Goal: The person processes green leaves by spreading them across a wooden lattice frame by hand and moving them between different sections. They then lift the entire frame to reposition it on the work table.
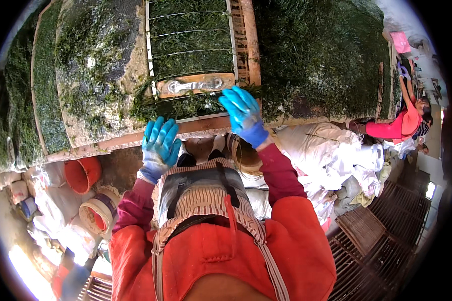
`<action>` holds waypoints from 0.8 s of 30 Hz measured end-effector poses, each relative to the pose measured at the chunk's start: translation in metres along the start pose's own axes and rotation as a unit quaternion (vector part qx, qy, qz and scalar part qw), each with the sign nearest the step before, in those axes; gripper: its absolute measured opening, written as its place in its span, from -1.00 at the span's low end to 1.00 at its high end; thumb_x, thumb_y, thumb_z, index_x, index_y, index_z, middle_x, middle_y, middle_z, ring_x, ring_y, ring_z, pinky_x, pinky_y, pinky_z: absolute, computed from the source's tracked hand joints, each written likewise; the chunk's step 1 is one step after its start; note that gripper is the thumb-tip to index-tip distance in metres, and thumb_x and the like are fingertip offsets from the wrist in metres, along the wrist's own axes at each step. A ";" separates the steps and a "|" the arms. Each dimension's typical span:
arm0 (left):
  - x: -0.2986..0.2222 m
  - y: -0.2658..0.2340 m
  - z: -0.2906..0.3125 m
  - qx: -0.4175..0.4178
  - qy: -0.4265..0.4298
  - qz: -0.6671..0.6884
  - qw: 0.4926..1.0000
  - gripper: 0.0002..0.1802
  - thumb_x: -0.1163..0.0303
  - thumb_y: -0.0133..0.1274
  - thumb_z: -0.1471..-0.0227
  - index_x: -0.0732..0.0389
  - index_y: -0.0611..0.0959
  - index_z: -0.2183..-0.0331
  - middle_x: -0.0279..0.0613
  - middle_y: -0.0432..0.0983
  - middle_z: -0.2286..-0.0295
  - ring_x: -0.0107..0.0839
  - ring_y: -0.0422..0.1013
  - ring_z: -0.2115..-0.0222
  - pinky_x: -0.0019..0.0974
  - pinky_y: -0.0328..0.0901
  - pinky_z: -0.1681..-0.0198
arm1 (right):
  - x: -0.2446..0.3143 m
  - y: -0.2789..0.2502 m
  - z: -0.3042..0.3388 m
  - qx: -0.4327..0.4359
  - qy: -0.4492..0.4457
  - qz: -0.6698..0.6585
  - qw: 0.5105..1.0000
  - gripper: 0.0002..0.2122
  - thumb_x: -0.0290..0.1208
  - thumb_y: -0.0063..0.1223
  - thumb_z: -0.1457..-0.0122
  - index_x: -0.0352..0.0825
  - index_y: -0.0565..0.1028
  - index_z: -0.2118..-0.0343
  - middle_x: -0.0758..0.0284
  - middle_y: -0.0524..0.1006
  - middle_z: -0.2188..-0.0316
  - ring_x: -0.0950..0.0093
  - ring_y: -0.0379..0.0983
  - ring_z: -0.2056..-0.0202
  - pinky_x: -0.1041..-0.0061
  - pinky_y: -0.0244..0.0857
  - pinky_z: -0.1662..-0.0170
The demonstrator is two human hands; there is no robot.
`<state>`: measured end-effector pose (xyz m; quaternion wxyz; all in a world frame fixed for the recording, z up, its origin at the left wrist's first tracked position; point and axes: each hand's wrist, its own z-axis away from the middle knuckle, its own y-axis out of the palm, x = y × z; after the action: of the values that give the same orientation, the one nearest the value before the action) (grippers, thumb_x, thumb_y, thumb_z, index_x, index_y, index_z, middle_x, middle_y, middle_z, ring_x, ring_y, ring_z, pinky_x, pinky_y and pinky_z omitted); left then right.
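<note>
In the head view, the left hand [159, 145], in a blue glove, is empty, its fingers spread apart at the near edge of the table [95, 148]. The right hand [245, 115], gloved alike, is also unclenched and grips nothing that shows; its fingers reach over the table edge, close to the near right corner of the frame [232, 30]. Whether its fingertips touch the frame cannot be told.

The frame lies flat on the table, ahead of and between the two hands. Its wooden end board [219, 79] with a metal handle [193, 86] is the part nearest them. Beyond the handle, the spaces between the cross wires look covered with leafy greens [191, 42], so that part seems well filled. On the hands' side of the board, a strip of loose greens [186, 107] lies uneven and looks less finished.

Ahead of the left hand, greens are scattered thinly over a partly bare patch [130, 75]; farther left of it they form a more even layer [52, 113]. Right of the right hand spreads a broad, dense bed of greens [316, 50]. How much is left beyond the picture's upper edge is hidden.
</note>
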<state>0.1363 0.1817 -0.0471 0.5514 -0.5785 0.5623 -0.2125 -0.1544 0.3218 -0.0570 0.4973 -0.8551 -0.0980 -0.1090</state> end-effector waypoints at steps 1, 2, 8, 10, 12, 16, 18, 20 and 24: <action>-0.001 0.000 -0.008 0.001 0.013 -0.021 1.000 -0.51 0.24 0.18 -0.11 0.10 0.60 -0.08 -0.15 0.46 -0.15 0.00 0.27 -0.24 0.18 0.05 -0.36 | 0.002 0.002 0.010 0.014 0.021 0.015 1.000 -0.55 -0.57 0.11 -0.03 -0.22 0.59 -0.05 0.29 0.50 -0.16 0.21 0.34 -0.26 0.04 0.26 -0.30; -0.002 0.003 -0.017 0.003 0.027 -0.043 0.999 -0.49 0.22 0.17 -0.12 0.11 0.59 -0.10 -0.16 0.45 -0.15 0.00 0.25 -0.26 0.19 0.01 -0.38 | 0.003 0.005 0.017 0.028 0.042 0.031 0.998 -0.57 -0.55 0.12 -0.04 -0.22 0.59 -0.04 0.30 0.49 -0.17 0.22 0.31 -0.28 0.01 0.21 -0.33; 0.024 0.021 -0.043 0.066 0.022 -0.133 0.989 -0.52 0.05 0.06 -0.23 -0.02 0.63 -0.12 -0.33 0.45 -0.20 -0.13 0.16 -0.34 0.26 -0.26 -0.45 | 0.010 0.012 0.002 0.069 0.002 0.081 0.994 -0.64 -0.28 0.21 -0.14 -0.18 0.62 -0.02 0.36 0.45 -0.22 0.26 0.20 -0.35 -0.07 0.01 -0.39; 0.026 0.005 -0.031 0.094 0.002 -0.138 0.986 -0.52 0.03 0.03 -0.25 -0.01 0.65 -0.11 -0.35 0.48 -0.18 -0.11 0.16 -0.34 0.29 -0.31 -0.45 | 0.018 0.009 0.010 0.091 0.020 0.056 0.994 -0.63 -0.27 0.15 -0.17 -0.22 0.60 -0.04 0.31 0.45 -0.22 0.23 0.24 -0.32 -0.01 0.02 -0.40; 0.021 0.000 -0.039 0.111 -0.009 -0.167 0.980 -0.52 0.02 0.01 -0.26 -0.01 0.66 -0.10 -0.34 0.48 -0.18 -0.11 0.16 -0.34 0.29 -0.33 -0.45 | 0.021 0.014 0.002 0.077 -0.012 0.044 0.996 -0.62 -0.26 0.13 -0.18 -0.24 0.59 -0.05 0.28 0.45 -0.22 0.21 0.25 -0.31 0.04 0.03 -0.41; 0.022 0.007 -0.038 0.106 -0.001 -0.118 0.987 -0.52 0.00 -0.03 -0.27 0.06 0.72 -0.02 -0.29 0.55 -0.11 -0.09 0.06 -0.39 0.29 -0.41 -0.46 | 0.023 0.030 0.012 0.117 0.012 0.047 0.992 -0.62 -0.32 0.11 -0.19 -0.27 0.55 -0.08 0.26 0.44 -0.24 0.19 0.29 -0.29 0.15 0.14 -0.37; 0.029 -0.006 -0.040 0.112 -0.032 -0.117 0.986 -0.52 0.01 -0.04 -0.27 0.06 0.71 -0.03 -0.31 0.54 -0.11 -0.08 0.06 -0.38 0.28 -0.41 -0.46 | 0.030 0.023 -0.002 0.054 0.013 -0.033 0.998 -0.61 -0.32 0.11 -0.22 -0.26 0.53 -0.11 0.26 0.44 -0.24 0.24 0.30 -0.28 0.16 0.15 -0.37; 0.030 -0.004 -0.038 0.132 -0.016 -0.153 0.979 -0.53 -0.01 -0.02 -0.26 0.00 0.72 -0.03 -0.32 0.53 -0.13 -0.09 0.07 -0.38 0.24 -0.41 -0.47 | 0.055 0.033 -0.025 0.021 -0.017 -0.101 0.995 -0.61 -0.30 0.11 -0.23 -0.25 0.53 -0.12 0.26 0.45 -0.23 0.25 0.29 -0.29 0.16 0.13 -0.38; 0.064 -0.031 -0.039 0.088 0.002 0.014 0.996 -0.57 0.09 0.24 -0.11 -0.01 0.71 -0.01 -0.22 0.52 -0.15 -0.05 0.13 -0.36 0.16 -0.18 -0.45 | 0.051 0.071 -0.015 0.093 -0.039 -0.037 0.994 -0.64 -0.27 0.07 -0.25 -0.27 0.56 -0.08 0.28 0.45 -0.24 0.25 0.32 -0.27 0.17 0.09 -0.39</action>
<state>0.1336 0.1021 -0.0317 0.6017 -0.5197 0.5506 -0.2545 -0.0867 0.2774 -0.0946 0.5664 -0.8043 -0.1588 -0.0844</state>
